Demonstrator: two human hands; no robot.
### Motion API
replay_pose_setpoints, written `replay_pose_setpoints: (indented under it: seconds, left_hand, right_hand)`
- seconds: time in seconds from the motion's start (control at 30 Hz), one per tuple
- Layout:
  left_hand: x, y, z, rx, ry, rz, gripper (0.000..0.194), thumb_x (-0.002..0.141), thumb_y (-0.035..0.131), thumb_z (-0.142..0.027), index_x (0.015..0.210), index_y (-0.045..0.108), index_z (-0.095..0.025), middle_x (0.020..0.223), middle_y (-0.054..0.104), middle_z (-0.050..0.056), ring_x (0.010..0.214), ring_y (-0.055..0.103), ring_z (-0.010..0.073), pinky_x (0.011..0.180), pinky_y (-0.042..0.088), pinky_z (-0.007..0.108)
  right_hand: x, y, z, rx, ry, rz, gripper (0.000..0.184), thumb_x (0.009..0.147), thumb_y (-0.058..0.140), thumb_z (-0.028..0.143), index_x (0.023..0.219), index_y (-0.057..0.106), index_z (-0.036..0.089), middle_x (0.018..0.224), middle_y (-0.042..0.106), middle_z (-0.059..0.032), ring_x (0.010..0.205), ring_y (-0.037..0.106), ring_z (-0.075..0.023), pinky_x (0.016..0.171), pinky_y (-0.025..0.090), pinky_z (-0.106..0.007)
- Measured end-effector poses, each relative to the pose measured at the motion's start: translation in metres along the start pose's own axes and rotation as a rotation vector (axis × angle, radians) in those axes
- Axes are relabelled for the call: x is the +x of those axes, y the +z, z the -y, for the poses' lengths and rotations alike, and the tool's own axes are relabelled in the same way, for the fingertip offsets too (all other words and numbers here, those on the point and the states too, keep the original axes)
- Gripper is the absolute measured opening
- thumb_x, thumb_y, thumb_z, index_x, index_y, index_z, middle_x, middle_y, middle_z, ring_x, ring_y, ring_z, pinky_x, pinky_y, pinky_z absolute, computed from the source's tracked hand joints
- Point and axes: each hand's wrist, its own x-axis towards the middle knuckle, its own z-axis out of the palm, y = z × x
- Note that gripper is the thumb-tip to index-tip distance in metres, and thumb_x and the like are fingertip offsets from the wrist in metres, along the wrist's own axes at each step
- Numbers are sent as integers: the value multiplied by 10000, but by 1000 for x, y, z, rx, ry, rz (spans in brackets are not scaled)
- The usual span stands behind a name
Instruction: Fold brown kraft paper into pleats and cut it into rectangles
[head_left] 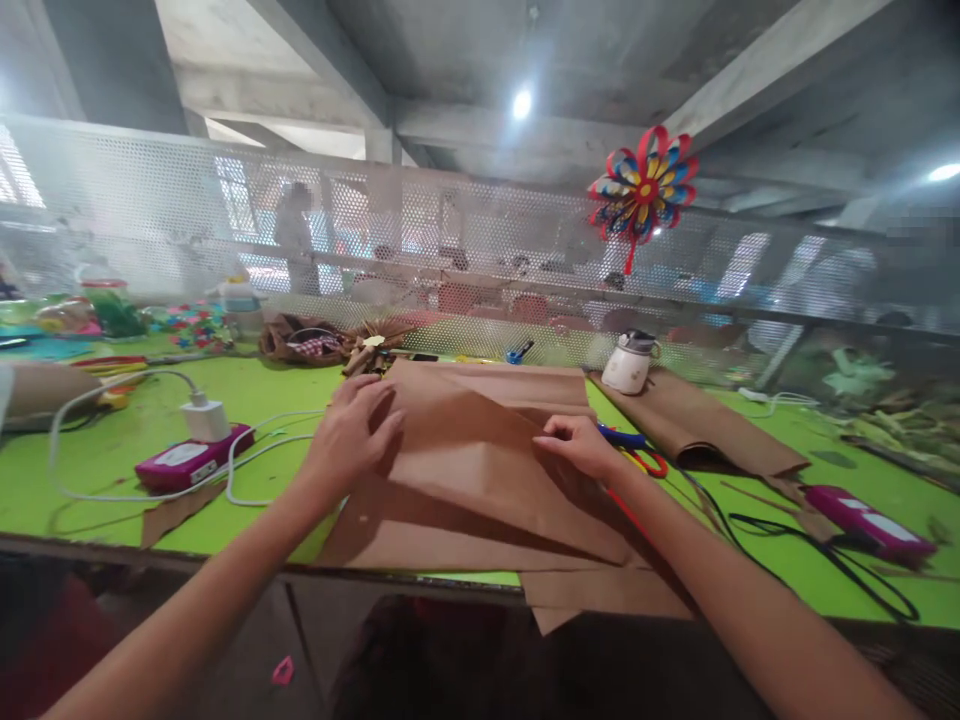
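Along the near edge of the counter (281, 385), between its left and right corners, the brown paper (465, 455) lies folded in front of you. It looks light and fairly stiff, likely to crease cleanly but tear if you tug. Your left hand (360, 425) has its grip loosely spread over the sheet's left side; your right hand (583, 447) curls its grip at the upper layer's slanting edge, whether pinching it I cannot tell. Hold it best by that free edge, lightly.
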Motion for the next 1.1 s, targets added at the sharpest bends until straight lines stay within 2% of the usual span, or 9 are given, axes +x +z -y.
replay_pose_setpoints:
  seconds: [0.07,0.13,0.27,0.43,0.63,0.73,0.87,1.0,1.1]
  left_hand:
    - [12,-7,-4,-78,-124,-143,525,794,595,-393,1262,508,-172,1324,483,139,1258,426,307,1066,337,475]
    - [21,-8,-17,-325,-325,-169,646,765,636,-423,1324,441,-165,1314,503,156,1230,468,317,1031,378,486]
    - [27,9,-64,-1053,-594,231,643,800,594,-511,1286,471,-108,1235,576,210,1115,580,306,966,444,462]
    - [27,47,-109,-1346,-463,393,742,709,744,-357,1349,414,-179,1299,561,159,1176,542,306,950,463,426]
    - [38,66,-93,-1409,-728,359,381,789,625,-232,1143,589,-98,1001,711,141,871,684,272,802,541,400]
    - [37,66,-79,-1519,-828,383,345,795,590,-144,1138,597,-108,946,725,114,782,697,233,778,554,379]
    - [32,63,-71,-1669,-926,514,374,810,576,-145,1178,583,-76,966,720,141,833,698,242,837,539,378]
    - [27,64,-68,-1727,-950,631,429,830,565,-201,1236,547,-64,928,721,160,812,700,271,838,525,421]
    - [22,65,-65,-1739,-959,679,422,824,573,-224,1205,562,-43,903,722,163,783,700,260,833,520,401]
  right_hand:
    - [1,0,-2,106,25,-125,390,704,638,553,641,538,181,585,555,30,548,468,-117,529,366,-247]
    - [3,0,-2,199,40,-230,423,688,632,598,656,536,186,613,588,18,570,504,-130,554,402,-259]
    - [6,2,2,309,49,-352,434,652,664,608,656,553,189,622,612,13,591,538,-146,594,432,-278]
    - [0,11,17,341,43,-370,335,657,715,500,689,627,178,677,668,-11,638,587,-170,632,450,-291]
    - [-19,1,45,595,196,-159,323,674,730,431,848,620,182,649,676,-8,598,622,-174,556,465,-271]
    - [-22,-13,44,671,128,-132,452,782,634,439,1161,542,209,697,670,-1,577,607,-145,573,484,-272]
    - [-21,-22,31,282,-198,-100,618,868,552,344,1429,296,321,1077,623,-56,826,631,-166,807,520,-385]
    - [-23,-15,31,-356,-544,-219,546,835,607,258,1354,464,354,1287,457,-85,1169,464,-259,1001,402,-490]
    - [-25,-10,42,-556,-651,-228,431,843,598,223,1245,577,376,1393,380,-65,1250,379,-292,1019,369,-532]
